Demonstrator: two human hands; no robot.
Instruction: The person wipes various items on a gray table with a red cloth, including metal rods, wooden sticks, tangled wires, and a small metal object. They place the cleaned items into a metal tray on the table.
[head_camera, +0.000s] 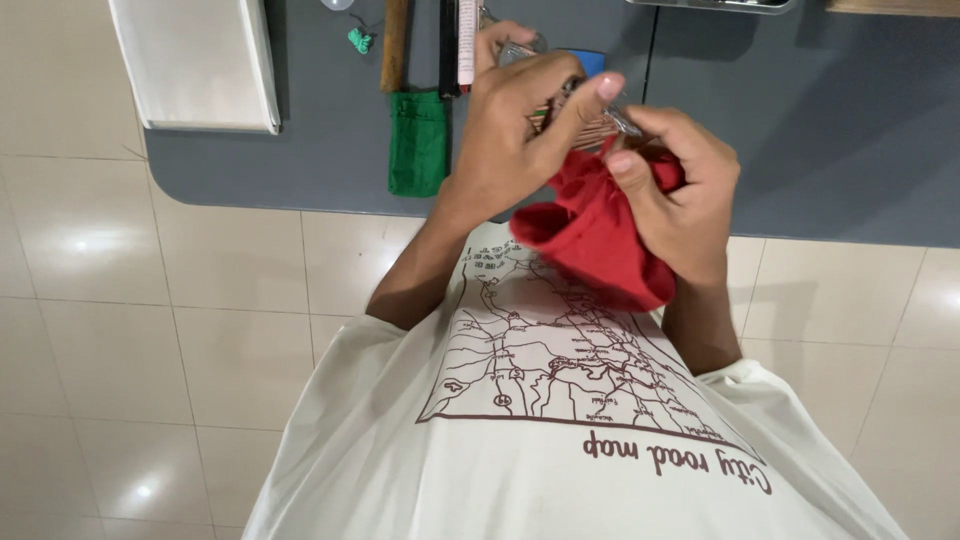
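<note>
Both hands work at chest height: left hand (515, 125) pinches small metal-tipped tools (590, 125) half inside the red pouch (600, 235), whose mouth right hand (680, 195) grips shut-fisted; green pouch (418, 143) lies untouched

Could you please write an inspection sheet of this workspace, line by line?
Surface: grey table with a rounded corner.
Job's things: red cloth pouch held above the table edge; thin sticks at its mouth.
Clutter: green pouch, white pad, wooden handle, small green knot.
Grippers: left hand grips the sticks; right hand holds the pouch.
Cables: nothing seen.
Surroundings: cream floor tiles.
</note>
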